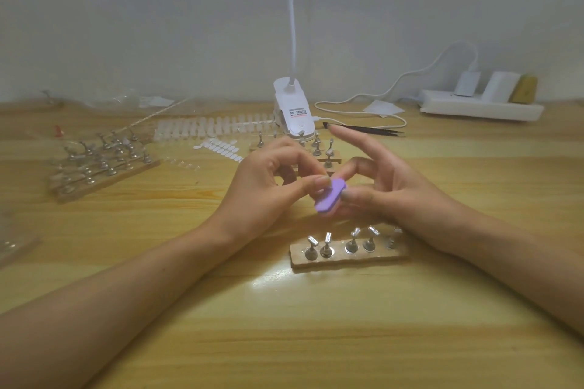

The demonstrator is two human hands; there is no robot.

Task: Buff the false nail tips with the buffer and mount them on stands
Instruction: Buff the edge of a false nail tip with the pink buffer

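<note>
Over the middle of the pale wooden desk (284,309), the right hand (388,189) holds a small lilac oblong buffer block (330,200). Its grip is clamped on the block with thumb below and middle finger above, and the forefinger points away to the far left. The left hand (268,180) meets it with curled fingers. Its thumb and forefinger are pinched shut against the buffer's far end on what looks like a small pale false nail tip (323,182), too small to see clearly.

Just near of the hands lies a wooden strip with five metal stands (347,251). Another strip of stands (328,156) sits just behind the hands, and a larger cluster of metal stands on a wooden base (104,164) stands to the left.

Farther back are a row of white nail tips (215,128), a white clip lamp (294,117), black tweezers (373,131) and a white power strip (480,106).
</note>
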